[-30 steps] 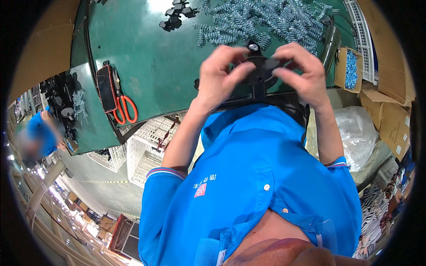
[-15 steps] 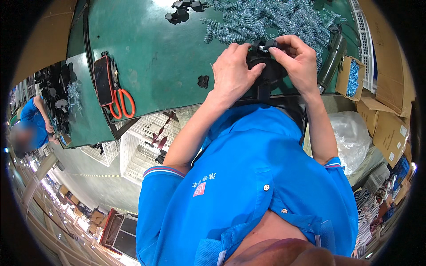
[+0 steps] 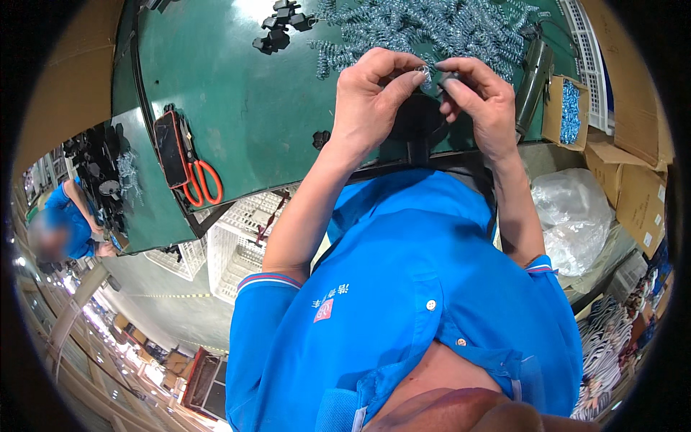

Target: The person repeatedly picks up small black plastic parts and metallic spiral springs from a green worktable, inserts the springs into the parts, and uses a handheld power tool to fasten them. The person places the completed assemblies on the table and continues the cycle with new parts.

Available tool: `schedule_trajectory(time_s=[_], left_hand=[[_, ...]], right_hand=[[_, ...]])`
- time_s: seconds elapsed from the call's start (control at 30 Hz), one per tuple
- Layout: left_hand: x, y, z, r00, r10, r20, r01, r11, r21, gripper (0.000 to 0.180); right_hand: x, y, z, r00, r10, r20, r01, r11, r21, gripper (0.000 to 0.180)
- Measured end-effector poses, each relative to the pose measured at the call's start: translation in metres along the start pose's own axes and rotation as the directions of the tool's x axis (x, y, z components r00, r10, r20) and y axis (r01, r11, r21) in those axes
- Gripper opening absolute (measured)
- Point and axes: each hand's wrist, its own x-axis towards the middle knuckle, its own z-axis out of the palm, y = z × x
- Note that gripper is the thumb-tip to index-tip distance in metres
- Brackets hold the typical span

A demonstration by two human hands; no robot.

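Observation:
My left hand pinches a small coil spring between thumb and forefinger. Opposite it, my right hand has its thumb and fingers closed on a small black part, mostly covered by the fingertips. A gap separates the two hands. Below them, at the table's near edge, stands a black fixture, partly behind my left hand. Just beyond my fingers spreads a big heap of blue-silver coil springs.
Black plastic pieces lie left of the springs, one more by my left wrist. A phone and orange-handled scissors rest farther left. Rightward are a dark green cylindrical tool and a carton of blue pieces. A co-worker sits far left.
My hands have drawn slightly apart, and the spring now shows at my left fingertips. The whole view has shifted a little.

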Motion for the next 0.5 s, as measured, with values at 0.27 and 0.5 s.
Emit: schedule_trajectory(time_s=[0.27,0.5], left_hand=[[-0.001,0.005,0.001,0.996,-0.082,0.031,0.082,0.997,-0.009,0.014],[0.008,0.007,0.003,0.995,-0.092,0.038,0.094,0.995,-0.041,0.013]], right_hand=[[0.013,-0.004,0.002,0.993,-0.086,0.083,0.108,0.949,-0.297,0.013],[0.02,-0.009,0.006,0.981,-0.185,0.059,0.193,0.892,-0.41,0.012]])
